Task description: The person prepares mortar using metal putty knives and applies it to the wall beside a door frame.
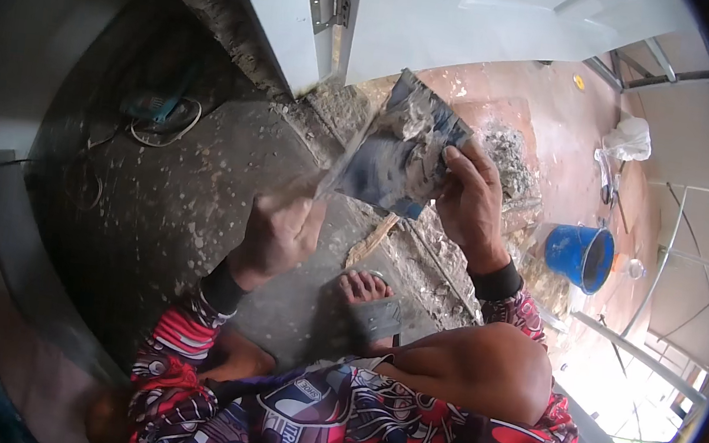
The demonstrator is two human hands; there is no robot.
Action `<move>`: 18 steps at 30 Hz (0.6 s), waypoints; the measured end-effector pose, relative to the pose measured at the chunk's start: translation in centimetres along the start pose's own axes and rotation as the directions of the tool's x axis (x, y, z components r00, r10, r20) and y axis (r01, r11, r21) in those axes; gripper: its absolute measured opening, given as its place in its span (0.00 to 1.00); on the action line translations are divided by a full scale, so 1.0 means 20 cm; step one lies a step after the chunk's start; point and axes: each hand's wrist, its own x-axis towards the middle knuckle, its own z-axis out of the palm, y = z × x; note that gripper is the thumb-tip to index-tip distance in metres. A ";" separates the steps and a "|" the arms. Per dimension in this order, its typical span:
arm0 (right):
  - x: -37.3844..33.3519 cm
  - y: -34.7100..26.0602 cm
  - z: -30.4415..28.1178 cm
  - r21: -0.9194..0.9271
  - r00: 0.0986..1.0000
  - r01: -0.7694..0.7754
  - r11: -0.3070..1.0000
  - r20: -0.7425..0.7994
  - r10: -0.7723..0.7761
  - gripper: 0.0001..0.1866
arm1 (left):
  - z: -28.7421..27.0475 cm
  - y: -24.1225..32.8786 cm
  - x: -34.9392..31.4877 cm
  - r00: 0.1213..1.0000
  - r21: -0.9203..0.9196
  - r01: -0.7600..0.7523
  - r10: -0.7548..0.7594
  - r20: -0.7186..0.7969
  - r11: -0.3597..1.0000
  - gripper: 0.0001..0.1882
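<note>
Board (378, 167): one, flat, dark, smeared with grey paste (414, 124); held tilted in front of the person, above the floor, between the hands.

Right hand (469, 201): closed on the board's right edge, thumb on the smeared face; dark cuff at the wrist.

Left hand (282, 229): curled closed around a thin flat tool (336, 169), which is at the board's left edge; tool blurred, exact kind cannot be told.

Shirt (297, 421): one, patterned in red, black, white and purple; pale printed lettering on the front, partly lost in folds.

Door (516, 30): one, white, panelled, with a metal hinge (330, 4) on the frame side.

Bucket (563, 248): one, blue, tilted in view, to the right of the right hand; lettering on it cannot be made out.

Power tool (151, 105): one, teal, on the dark floor at left, pale cable beside it; any marking too small to read.

Wood scrap (372, 239): one, light brown, near the sandalled foot (364, 287).

Plastic bag (628, 139): one, white, crumpled, at far right.
</note>
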 end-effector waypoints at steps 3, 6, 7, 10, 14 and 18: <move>0.02 -0.08 -0.07 0.042 0.997 0.021 0.999 0.073 -0.024 0.06 | 0.04 -0.11 -0.03 0.989 -0.076 -0.124 0.130 0.076 0.989 0.10; 0.02 -0.12 -0.11 0.016 0.999 0.014 1.000 0.039 -0.014 0.07 | 0.02 -0.16 -0.06 0.980 0.098 0.009 -0.028 0.197 0.995 0.06; 0.03 -0.12 -0.12 0.016 0.999 0.019 1.000 0.032 -0.019 0.07 | 0.00 -0.15 -0.03 0.979 0.094 0.002 -0.021 0.202 0.996 0.06; 0.04 -0.08 -0.14 0.066 0.999 0.041 0.997 -0.007 -0.041 0.06 | 0.03 -0.17 0.00 0.776 -0.446 0.554 -0.630 -0.029 0.703 0.07; 0.01 -0.03 -0.07 0.032 0.992 0.076 0.997 -0.105 -0.073 0.06 | 0.22 0.01 -0.02 0.703 -0.788 0.478 -0.707 0.078 0.388 0.02; 0.01 0.11 -0.14 -0.229 0.985 0.161 0.960 -0.028 -0.172 0.06 | 0.33 0.09 -0.04 0.714 -0.786 0.509 -0.683 0.157 0.351 0.02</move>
